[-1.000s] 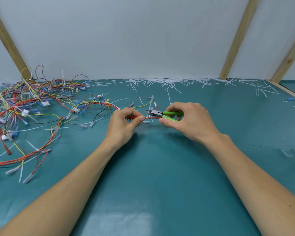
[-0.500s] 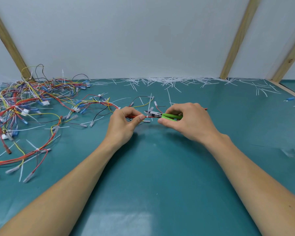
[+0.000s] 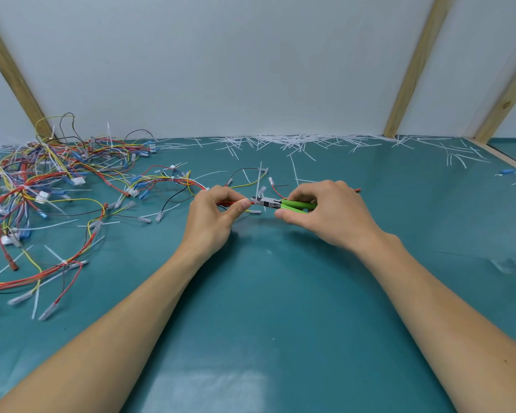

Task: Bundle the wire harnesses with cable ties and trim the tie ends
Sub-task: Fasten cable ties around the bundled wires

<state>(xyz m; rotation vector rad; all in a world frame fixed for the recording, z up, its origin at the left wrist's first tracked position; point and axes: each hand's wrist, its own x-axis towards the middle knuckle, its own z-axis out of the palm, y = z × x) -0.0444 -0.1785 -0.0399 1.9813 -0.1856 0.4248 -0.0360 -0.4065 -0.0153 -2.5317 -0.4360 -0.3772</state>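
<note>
While the green mat (image 3: 280,293) carries plenty of evidence of work, most of the job looks, by my reading, to be well under way rather than finished. The biggest mass is the pile of wire harnesses (image 3: 42,186) at the left, a loose tangle of red, yellow, black and blue leads; several white ties show in it, some with long tails sticking up, so I judge that trimming is left to do there, though how many bundles are complete cannot be told. Along the far edge of the mat, against the wall, lies a drift of cut tie ends (image 3: 295,141), and more are scattered to the right, which suggests many ties are already trimmed. Nearer the centre, one harness (image 3: 173,181) trails from the pile toward the hands. The left hand (image 3: 212,216) pinches its red wires between thumb and fingers, just left of the tie. The right hand (image 3: 325,213) curls round the green-handled cutters (image 3: 283,204), whose nose sits at the base of the cable tie (image 3: 260,181); that tie's tail stands upright, uncut. Whether the blades are closed on it is too small to tell. This trim appears to be the step in hand.
</note>
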